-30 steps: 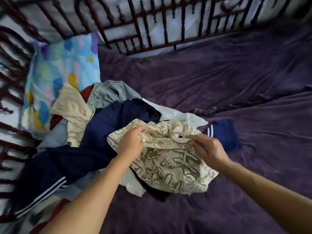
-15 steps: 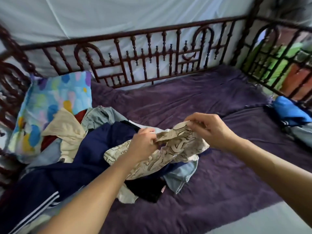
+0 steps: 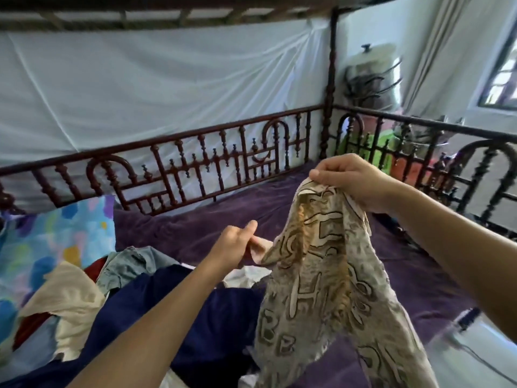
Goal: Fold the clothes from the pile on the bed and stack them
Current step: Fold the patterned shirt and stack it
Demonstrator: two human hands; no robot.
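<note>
A beige garment printed with brown letters (image 3: 321,289) hangs in the air over the bed. My right hand (image 3: 349,177) grips its top edge, raised high at the right. My left hand (image 3: 237,247) pinches another edge of the same garment, lower and to the left. Below my left arm lies the pile of clothes (image 3: 173,312): a dark navy piece on top, a cream piece (image 3: 67,303) at the left, a grey-blue piece (image 3: 131,264) behind, and some white and red cloth showing through.
The bed is covered with a purple sheet (image 3: 195,225). A colourful pillow (image 3: 50,239) leans at the left. A dark carved wooden railing (image 3: 195,169) runs along the back and right side, with white netting behind it. A cable lies at the lower right.
Both hands have lifted the printed garment off the pile. My right hand rose high to the right and the garment now hangs down from it. The view tilted up.
</note>
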